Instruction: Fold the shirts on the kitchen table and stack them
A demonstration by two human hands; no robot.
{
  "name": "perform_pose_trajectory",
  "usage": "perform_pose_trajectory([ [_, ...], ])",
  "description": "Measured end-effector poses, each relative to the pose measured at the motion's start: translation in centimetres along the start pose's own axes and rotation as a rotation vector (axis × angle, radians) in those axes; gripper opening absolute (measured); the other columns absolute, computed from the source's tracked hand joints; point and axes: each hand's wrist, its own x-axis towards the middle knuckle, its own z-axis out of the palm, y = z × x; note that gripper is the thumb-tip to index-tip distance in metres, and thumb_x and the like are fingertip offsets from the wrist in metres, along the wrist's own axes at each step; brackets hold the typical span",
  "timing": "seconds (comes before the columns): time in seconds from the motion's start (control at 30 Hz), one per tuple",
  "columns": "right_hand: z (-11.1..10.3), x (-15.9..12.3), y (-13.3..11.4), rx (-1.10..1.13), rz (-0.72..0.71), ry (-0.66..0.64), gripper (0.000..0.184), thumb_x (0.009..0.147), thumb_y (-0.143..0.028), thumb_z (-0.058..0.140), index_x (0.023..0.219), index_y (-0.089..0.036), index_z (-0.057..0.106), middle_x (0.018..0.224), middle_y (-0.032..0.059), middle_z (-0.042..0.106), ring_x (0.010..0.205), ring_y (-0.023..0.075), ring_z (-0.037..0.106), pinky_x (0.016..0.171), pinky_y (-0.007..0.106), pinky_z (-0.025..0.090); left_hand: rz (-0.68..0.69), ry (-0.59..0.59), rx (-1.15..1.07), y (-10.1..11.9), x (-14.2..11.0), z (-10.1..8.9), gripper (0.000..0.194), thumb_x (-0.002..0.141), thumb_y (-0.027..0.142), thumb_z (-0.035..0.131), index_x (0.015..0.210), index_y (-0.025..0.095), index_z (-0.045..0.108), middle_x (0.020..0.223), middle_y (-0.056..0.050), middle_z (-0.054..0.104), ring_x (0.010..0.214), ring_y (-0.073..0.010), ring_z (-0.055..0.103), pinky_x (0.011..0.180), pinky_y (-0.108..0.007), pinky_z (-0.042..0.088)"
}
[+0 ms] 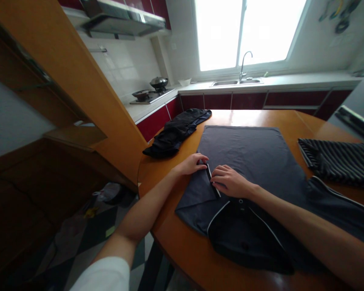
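A dark grey shirt (248,157) with white piping lies flat on the round wooden table (176,250), collar toward me. One sleeve is folded in over the body. My left hand (192,163) rests on the end of that sleeve, fingers curled over the cuff. My right hand (230,182) lies beside it on the same sleeve, fingers bent and pressing along the white-trimmed cuff edge. Both hands touch the cloth near the shirt's left side.
A crumpled black garment (176,133) lies at the table's far left edge. A folded dark striped garment (342,161) sits at the right. Behind are a red-fronted counter with a sink (236,82), a stove with pans (151,92), and a wooden partition (87,89) on the left.
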Motion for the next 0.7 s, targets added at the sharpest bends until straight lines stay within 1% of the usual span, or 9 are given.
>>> perform_pose_trajectory([
  [0.07, -0.1, 0.0, 0.0, 0.018, -0.015, -0.007, 0.018, 0.098, -0.027, 0.056, 0.106, -0.021, 0.071, 0.105, 0.0080, 0.068, 0.103, 0.0211, 0.058, 0.094, 0.038, 0.041, 0.028, -0.029, -0.040, 0.0, 0.1, 0.3, 0.036, 0.084, 0.029, 0.074, 0.117, 0.017, 0.070, 0.097, -0.004, 0.067, 0.080, -0.0158, 0.056, 0.080, -0.028, 0.046],
  [0.13, -0.2, 0.0, -0.1, 0.044, -0.047, -0.028, 0.019, 0.096, -0.032, 0.060, 0.108, -0.021, 0.070, 0.106, 0.0081, 0.067, 0.103, 0.0217, 0.058, 0.094, 0.039, 0.042, 0.040, -0.055, -0.074, 0.1, 0.1, 0.3, 0.032, 0.085, 0.030, 0.072, 0.115, 0.017, 0.072, 0.094, -0.004, 0.064, 0.081, -0.0158, 0.056, 0.080, -0.028, 0.046],
  [0.2, -0.4, 0.0, -0.2, 0.070, -0.082, -0.056, 0.022, 0.092, -0.038, 0.066, 0.106, -0.022, 0.071, 0.106, 0.0079, 0.066, 0.103, 0.0223, 0.057, 0.094, 0.039, 0.042, 0.046, -0.063, -0.090, 0.2, 0.2, 0.1, 0.027, 0.086, 0.031, 0.072, 0.108, 0.017, 0.074, 0.090, -0.003, 0.061, 0.080, -0.0159, 0.055, 0.080, -0.028, 0.046],
  [0.27, -0.5, 0.0, -0.3, 0.088, -0.105, -0.087, 0.022, 0.089, -0.041, 0.069, 0.100, -0.022, 0.070, 0.104, 0.0070, 0.065, 0.101, 0.0223, 0.057, 0.092, 0.039, 0.043, 0.059, -0.052, -0.098, 0.3, 0.2, 0.0, 0.022, 0.086, 0.031, 0.071, 0.101, 0.017, 0.076, 0.089, -0.004, 0.060, 0.081, -0.0161, 0.055, 0.080, -0.028, 0.045],
  [0.4, -0.6, -0.1, -0.5, 0.073, -0.122, -0.137, 0.016, 0.087, -0.037, 0.069, 0.093, -0.022, 0.069, 0.096, 0.0049, 0.064, 0.095, 0.0209, 0.056, 0.089, 0.037, 0.042, 0.055, -0.031, -0.105, 0.2, 0.3, 0.1, 0.019, 0.087, 0.032, 0.071, 0.096, 0.016, 0.076, 0.089, -0.004, 0.058, 0.080, -0.0161, 0.054, 0.079, -0.029, 0.045],
  [0.57, -0.8, -0.1, -1.0, -0.003, -0.166, -0.161, 0.008, 0.089, -0.030, 0.064, 0.087, -0.022, 0.068, 0.094, 0.0042, 0.065, 0.094, 0.0204, 0.055, 0.086, 0.036, 0.042, 0.044, -0.033, -0.102, 0.0, 0.3, 0.3, 0.021, 0.087, 0.035, 0.071, 0.097, 0.016, 0.076, 0.090, -0.005, 0.060, 0.081, -0.0164, 0.055, 0.079, -0.029, 0.045],
  [0.7, -1.1, 0.2, -1.5, -0.022, -0.180, -0.190, 0.006, 0.089, -0.027, 0.063, 0.088, -0.023, 0.068, 0.095, 0.0036, 0.067, 0.095, 0.0205, 0.055, 0.088, 0.036, 0.042, 0.068, -0.021, -0.090, -0.2, 0.3, 0.3, 0.021, 0.087, 0.033, 0.070, 0.099, 0.016, 0.075, 0.091, -0.005, 0.061, 0.080, -0.0159, 0.055, 0.079, -0.028, 0.045],
])
